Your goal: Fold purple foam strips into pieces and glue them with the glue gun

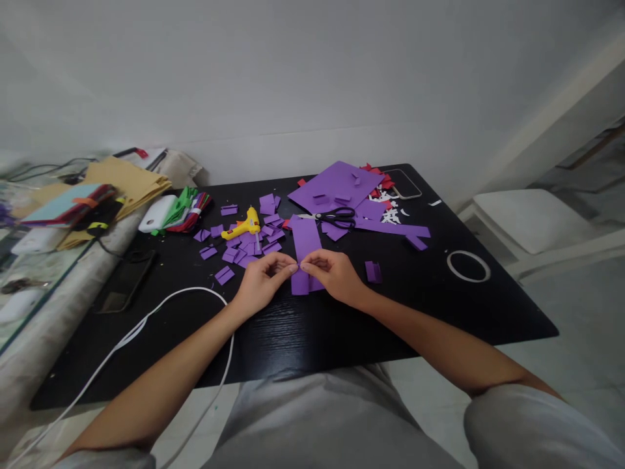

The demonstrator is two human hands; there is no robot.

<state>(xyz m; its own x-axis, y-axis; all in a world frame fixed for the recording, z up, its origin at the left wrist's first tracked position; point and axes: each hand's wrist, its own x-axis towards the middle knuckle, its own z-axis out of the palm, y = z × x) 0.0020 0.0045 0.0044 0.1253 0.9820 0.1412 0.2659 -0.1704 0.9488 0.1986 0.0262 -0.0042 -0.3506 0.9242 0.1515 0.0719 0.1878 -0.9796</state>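
Observation:
A long strip of purple paper (pixel 306 236) lies on the black table in front of me. My left hand (pixel 267 277) pinches it at its left edge, thumb and forefinger together. From the other side my right hand (pixel 334 273) pinches the same strip, its fingertips almost meeting the left ones. The strip's near end shows below my fingers and looks folded or doubled there. Just beyond the strip lie black-handled scissors (pixel 336 217). A yellow glue gun (pixel 243 224) rests to the left among many small folded purple pieces (pixel 224 275).
A large purple sheet (pixel 336 185) lies at the back over red and white scraps (pixel 390 212). A white cable (pixel 180 291) crosses the table's left side, near a phone (pixel 127 281). A ring (pixel 469 266) is at the right. Bundled coloured sheets (pixel 188 212) sit at the left.

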